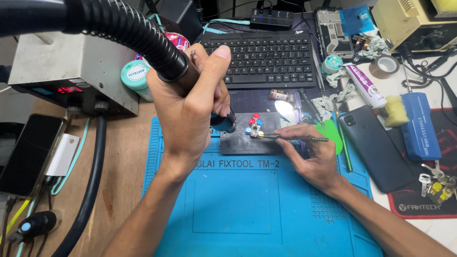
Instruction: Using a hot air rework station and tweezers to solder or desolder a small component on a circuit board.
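My left hand (190, 102) is wrapped in a full fist around the dark handle of the hot-air wand with its ribbed black hose (128, 31), the nozzle (223, 123) pointing down just beside the small circuit piece ringed with red and blue round knobs (254, 127). That piece sits on the dark grey rectangular holder plate (243, 143), at the top of the blue silicone work mat (247, 204). My right hand (312, 152) pinches a pair of slim metal tweezers (293, 138) between thumb and fingertips, the fingers nearly closed, and the tips touch the piece; whether they actually grip a part I cannot tell. As I judge it, the risk is heat: the nozzle is close to my right fingertips and to the coloured knobs, so a small drift of my left wrist could scorch either, and a tremor in the tweezers could nudge a loosened part out of place. Around me, a round teal-lidded jar (135, 74) stands by the grey metal station box (71, 66), a white tube with a purple label (366, 85) lies to the right of the black keyboard (264, 57), and a small round green-topped tin (332, 63) sits beside it.
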